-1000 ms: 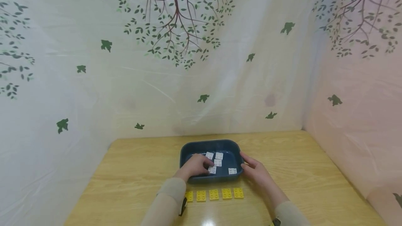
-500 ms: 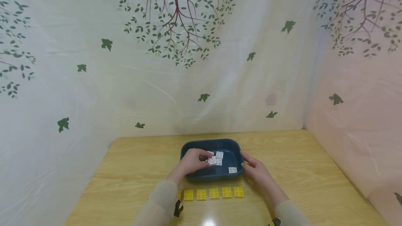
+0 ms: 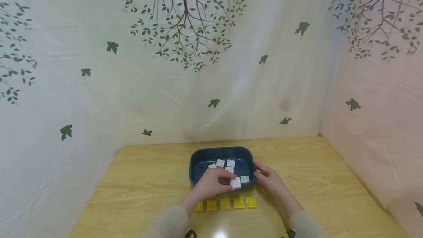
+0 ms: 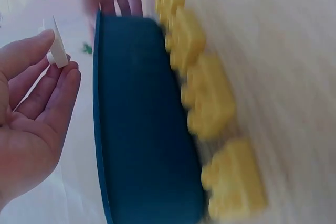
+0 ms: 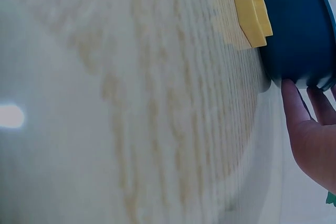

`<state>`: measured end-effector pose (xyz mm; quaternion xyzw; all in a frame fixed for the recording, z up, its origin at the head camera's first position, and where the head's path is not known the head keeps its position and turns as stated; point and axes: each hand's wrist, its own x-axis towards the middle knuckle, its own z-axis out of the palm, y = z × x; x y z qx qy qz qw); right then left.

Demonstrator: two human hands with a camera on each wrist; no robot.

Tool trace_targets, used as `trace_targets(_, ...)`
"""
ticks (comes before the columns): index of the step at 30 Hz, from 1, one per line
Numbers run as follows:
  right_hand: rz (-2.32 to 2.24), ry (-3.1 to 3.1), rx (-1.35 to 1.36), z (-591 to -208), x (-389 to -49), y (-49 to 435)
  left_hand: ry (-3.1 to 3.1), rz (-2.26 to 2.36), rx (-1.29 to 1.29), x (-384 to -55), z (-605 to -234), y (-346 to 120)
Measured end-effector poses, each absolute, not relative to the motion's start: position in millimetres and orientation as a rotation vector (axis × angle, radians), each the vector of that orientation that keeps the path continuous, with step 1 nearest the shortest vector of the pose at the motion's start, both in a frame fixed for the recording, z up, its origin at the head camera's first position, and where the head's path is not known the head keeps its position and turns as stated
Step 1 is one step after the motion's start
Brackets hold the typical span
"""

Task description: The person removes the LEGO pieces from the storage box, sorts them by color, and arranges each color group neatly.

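My left hand (image 3: 211, 183) pinches a white toy brick (image 3: 235, 183) between thumb and fingers, over the near side of a dark blue tray (image 3: 242, 153). In the left wrist view the held brick (image 4: 59, 45) stands on edge above the tray's rim, studs towards the thumb. Several other white bricks (image 3: 230, 163) lie inside the tray, partly behind the left hand. At the tray's right end, my right hand (image 3: 269, 179) rests its fingertips and thumb against the outer wall. The right wrist view shows those fingers (image 5: 291, 100) fairly straight against it.
A row of yellow bricks (image 3: 225, 204) lines the wooden table (image 3: 142, 183) just in front of the tray; the left arm covers its left end. A pale curtain (image 3: 165, 94) with printed trees and birds hangs behind the table and along both sides.
The left hand lifts the pinched white brick and carries it to the right and nearer, towards the tray's near rim. The right hand keeps its place on the tray.
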<state>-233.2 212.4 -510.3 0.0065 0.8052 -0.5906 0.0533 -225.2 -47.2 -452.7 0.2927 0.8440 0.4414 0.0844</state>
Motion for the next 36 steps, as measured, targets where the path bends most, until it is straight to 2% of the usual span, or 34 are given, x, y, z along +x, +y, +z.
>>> trace_targets(6,-1.833,2.422,-0.009,-511.3,-232.6,213.4,2.453,1.37,0.902,-202.9,-460.8,-26.5)
trace_targets(15,-1.788,2.462,-0.004,-510.2,-232.8,215.3,2.516,1.17,0.948,-180.5,-487.6,-1.2)
trace_targets(28,-1.808,2.405,0.023,-511.0,-231.1,215.5,2.463,1.05,0.775,-159.5,-499.4,12.7)
trace_targets(36,-1.823,2.39,0.034,-511.0,-230.4,216.6,2.546,0.918,0.768,-156.2,-499.1,18.8)
